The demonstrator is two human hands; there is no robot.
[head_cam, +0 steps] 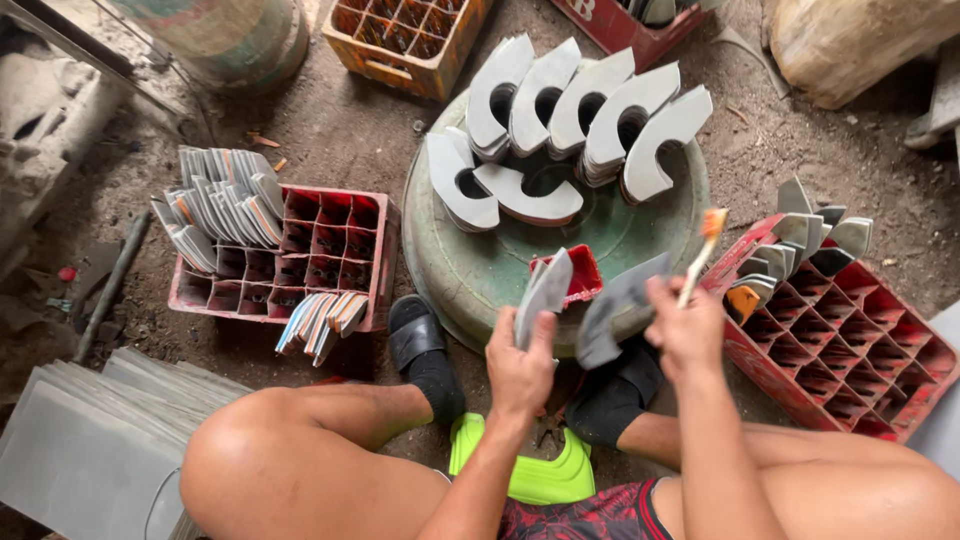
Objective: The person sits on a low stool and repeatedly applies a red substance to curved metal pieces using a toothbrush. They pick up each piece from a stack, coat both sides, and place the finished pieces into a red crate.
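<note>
While seated low with knees spread, the person keeps all work between the legs, head view only. Left hand [520,368] is clamped on a flat grey cut piece [545,292], held upright and edge-on, face turned toward the other hand so it can be reached. Right hand [688,335] is closed on two things at once: a second grey piece [612,312] pinched low in the fingers, and a small brush [700,252] sticking up, orange-tipped bristles on top. Hands are apart, near each other, above the near rim of a round green basin [640,235].

A small red tub [582,272] sits in the basin just beyond the left-hand piece, close enough for dipping; contents not visible. Curved grey horseshoe-shaped pieces [580,110] stand in overlapping rows at the far side of the basin, likely set apart to dry. Red crate [330,250] on the left holds fanned flat pieces; another red crate [850,350] on the right holds a few more, both within arm's reach. Grey sheets [80,440] are stacked by the left knee.
</note>
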